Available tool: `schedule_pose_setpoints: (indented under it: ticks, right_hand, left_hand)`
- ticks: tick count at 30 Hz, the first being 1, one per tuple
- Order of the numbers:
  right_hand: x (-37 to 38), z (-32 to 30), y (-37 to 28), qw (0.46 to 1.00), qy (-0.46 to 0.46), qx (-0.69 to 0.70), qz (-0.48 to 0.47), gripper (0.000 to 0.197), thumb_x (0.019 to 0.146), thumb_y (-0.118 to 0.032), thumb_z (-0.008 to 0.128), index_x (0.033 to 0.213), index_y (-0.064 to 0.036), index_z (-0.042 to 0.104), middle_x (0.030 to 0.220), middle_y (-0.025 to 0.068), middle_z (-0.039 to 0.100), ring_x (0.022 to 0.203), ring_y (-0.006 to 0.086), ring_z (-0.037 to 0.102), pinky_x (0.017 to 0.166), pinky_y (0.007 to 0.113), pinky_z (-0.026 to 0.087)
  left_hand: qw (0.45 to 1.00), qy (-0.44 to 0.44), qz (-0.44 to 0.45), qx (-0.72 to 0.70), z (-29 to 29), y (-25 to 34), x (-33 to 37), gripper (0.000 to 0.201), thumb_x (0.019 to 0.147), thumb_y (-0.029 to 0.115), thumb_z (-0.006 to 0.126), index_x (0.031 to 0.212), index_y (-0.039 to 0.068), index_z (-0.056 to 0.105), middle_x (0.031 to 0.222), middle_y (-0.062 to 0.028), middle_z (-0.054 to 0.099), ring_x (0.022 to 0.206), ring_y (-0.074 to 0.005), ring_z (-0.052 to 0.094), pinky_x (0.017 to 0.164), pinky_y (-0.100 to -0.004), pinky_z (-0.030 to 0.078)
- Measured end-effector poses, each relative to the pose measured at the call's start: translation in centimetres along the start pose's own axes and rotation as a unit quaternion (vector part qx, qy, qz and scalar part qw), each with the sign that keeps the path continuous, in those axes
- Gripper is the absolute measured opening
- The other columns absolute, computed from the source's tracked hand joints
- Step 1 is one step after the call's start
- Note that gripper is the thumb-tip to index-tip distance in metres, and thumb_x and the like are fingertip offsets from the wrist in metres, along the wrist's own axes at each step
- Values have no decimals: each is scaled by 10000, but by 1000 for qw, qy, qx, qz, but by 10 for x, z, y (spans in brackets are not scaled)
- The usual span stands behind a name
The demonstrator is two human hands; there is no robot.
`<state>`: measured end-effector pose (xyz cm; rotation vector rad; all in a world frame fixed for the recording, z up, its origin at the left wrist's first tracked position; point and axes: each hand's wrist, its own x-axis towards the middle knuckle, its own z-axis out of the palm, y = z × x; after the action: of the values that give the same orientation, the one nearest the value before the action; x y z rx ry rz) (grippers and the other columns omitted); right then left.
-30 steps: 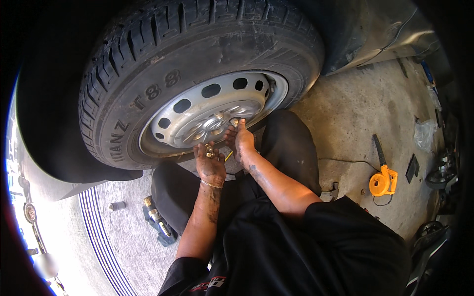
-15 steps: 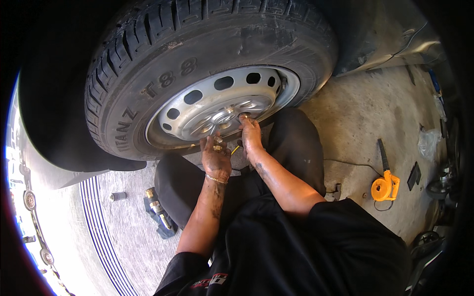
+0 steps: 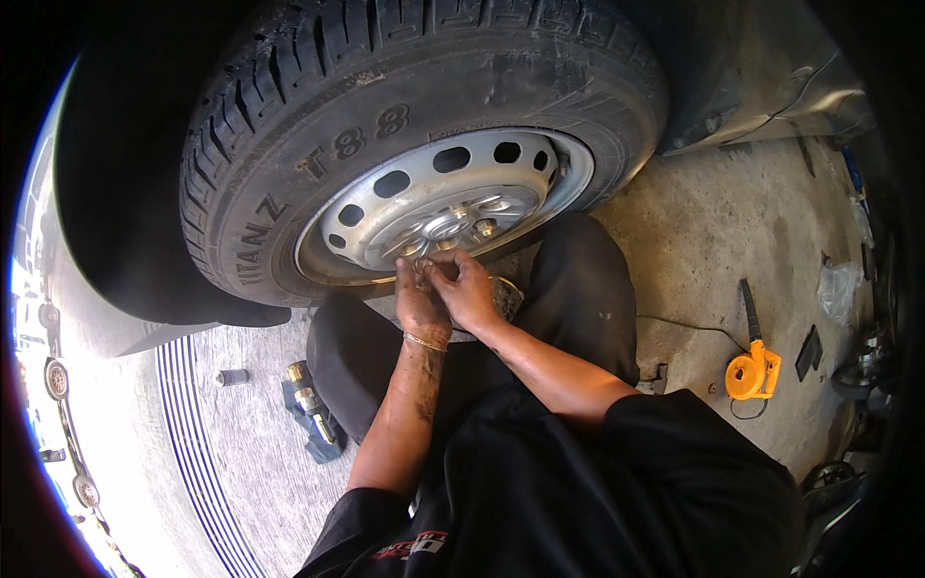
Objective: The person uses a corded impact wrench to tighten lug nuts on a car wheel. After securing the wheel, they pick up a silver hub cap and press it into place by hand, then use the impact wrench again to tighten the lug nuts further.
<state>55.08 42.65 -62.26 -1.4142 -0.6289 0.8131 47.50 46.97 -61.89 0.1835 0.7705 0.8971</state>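
A steel wheel with a black tire stands in front of me, mounted at the car. One brass-coloured lug nut sits at a stud hole right of the hub. Just below the wheel's near edge, my two hands meet. My left hand is curled palm up around small metal lug nuts, now mostly covered by fingers. My right hand reaches over it, thumb and fingertips pinched on a lug nut there. Neither hand touches the wheel.
On the floor to the left lie an impact wrench on a dark cloth and a grey socket. An orange blower with a cord rests at right, near a flat black piece and clear plastic. My knees flank the hands.
My right hand has left the stud right of the hub, where a lug nut now shows, and moved down-left to my left hand. The left hand has curled further closed.
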Motion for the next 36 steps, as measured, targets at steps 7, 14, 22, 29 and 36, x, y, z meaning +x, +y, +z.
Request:
schedule_pose_setpoints:
  ticks: [7, 14, 22, 29, 36]
  right_hand:
    - [4, 36, 1, 958, 85, 246, 117, 213, 903, -103, 726, 1006, 37, 602, 842, 98, 687, 703, 132, 665, 633, 260, 534]
    - [4, 51, -3, 952, 97, 273, 96, 261, 873, -89, 756, 1021, 33, 578, 809, 70, 662, 647, 112, 614, 575, 255, 504]
    - [5, 56, 4, 928, 101, 330, 139, 197, 917, -151, 728, 971, 3, 616, 765, 41, 639, 622, 95, 596, 555, 245, 491]
    - [8, 47, 13, 928, 30, 339, 149, 220, 1001, -237, 619, 943, -26, 642, 783, 42, 643, 614, 118, 609, 552, 242, 500]
    - [6, 48, 11, 943, -13, 279, 183, 313, 1040, -302, 521, 977, -23, 649, 819, 60, 667, 648, 129, 621, 564, 262, 483]
  left_hand:
    - [992, 118, 43, 19, 2, 10, 1, 391, 1046, 447, 414, 1191, 122, 577, 1009, -15, 588, 882, -147, 530, 849, -360, 468]
    - [983, 121, 29, 134, -7, 28, 7, 445, 1044, 453, 361, 1169, 103, 605, 982, -2, 580, 827, -139, 509, 774, -328, 450]
    - [983, 117, -8, 143, -3, 34, 1, 524, 1027, 507, 359, 1135, 77, 638, 869, -3, 586, 822, -167, 535, 764, -369, 453]
    - [977, 119, 39, 172, -7, 32, 6, 463, 1043, 427, 376, 1067, 35, 619, 920, -58, 637, 742, -157, 560, 708, -307, 483]
    - [971, 104, 27, 216, -19, 36, 11, 493, 1050, 428, 343, 1134, 40, 636, 1014, -88, 670, 886, -206, 612, 857, -350, 500]
